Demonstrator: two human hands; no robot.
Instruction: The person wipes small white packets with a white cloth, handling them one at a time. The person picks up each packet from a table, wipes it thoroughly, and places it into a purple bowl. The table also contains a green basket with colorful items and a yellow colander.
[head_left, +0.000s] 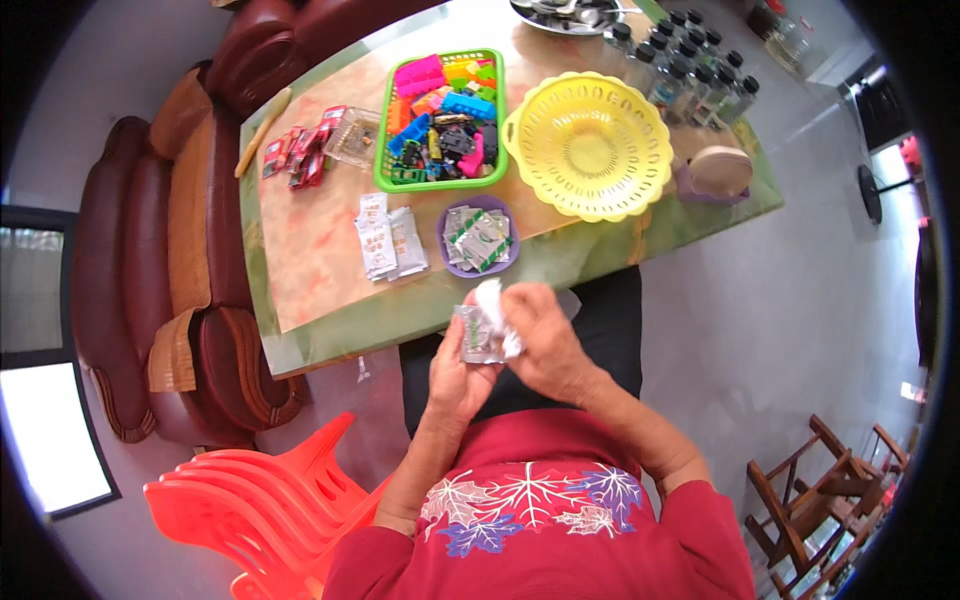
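My left hand [455, 375] holds a small clear plastic packet [474, 337] from below, just off the table's near edge. My right hand [540, 335] pinches a white piece [492, 303] at the top of that packet. Both hands are close together above my lap. On the table right in front of them sits a purple bowl [450, 262] with several green-and-white sachets [478, 238]. To the left of the bowl lie a few white sachets [388, 240].
A green basket [382, 150] holds coloured toy bricks. A yellow perforated bowl [590, 145], several dark-capped bottles [690, 70], red packets [300, 155] and a clear box [352, 138] lie further back. A brown sofa [150, 270] stands on the left, stacked red chairs [260, 500] below, a wooden chair [815, 495] on the right.
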